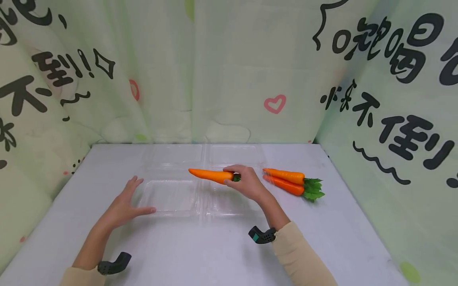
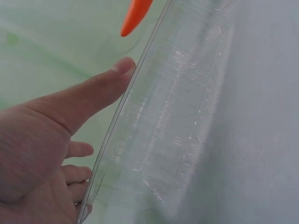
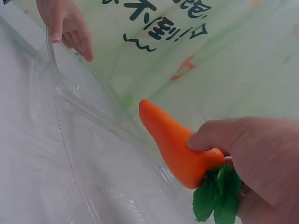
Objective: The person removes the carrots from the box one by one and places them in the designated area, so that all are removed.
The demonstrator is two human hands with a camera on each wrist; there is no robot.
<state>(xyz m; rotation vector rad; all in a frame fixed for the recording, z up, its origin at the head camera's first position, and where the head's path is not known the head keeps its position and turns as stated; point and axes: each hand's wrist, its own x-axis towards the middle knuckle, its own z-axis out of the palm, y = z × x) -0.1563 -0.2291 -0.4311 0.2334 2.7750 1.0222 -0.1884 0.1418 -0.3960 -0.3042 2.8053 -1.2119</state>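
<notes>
My right hand [image 1: 247, 183] grips an orange carrot [image 1: 209, 174] at its leafy end, thumb on top; its tip points left. In the right wrist view, green leaves [image 3: 217, 196] stick out below that hand. The carrot is above a clear plastic container [image 1: 173, 198] with several compartments, lying on the table. At the container's left end is my left hand [image 1: 123, 204], fingers spread and straight. The left wrist view shows its thumb [image 2: 100, 91] against the container's rim and the other fingers partly hidden behind the rim.
Two more carrots, one lighter [image 1: 286, 174] and one redder [image 1: 286, 185], lie side by side to the right of the container, leaves pointing right. A white table [image 1: 200, 254] is enclosed at the back and sides by a pale green printed curtain [image 1: 229, 79].
</notes>
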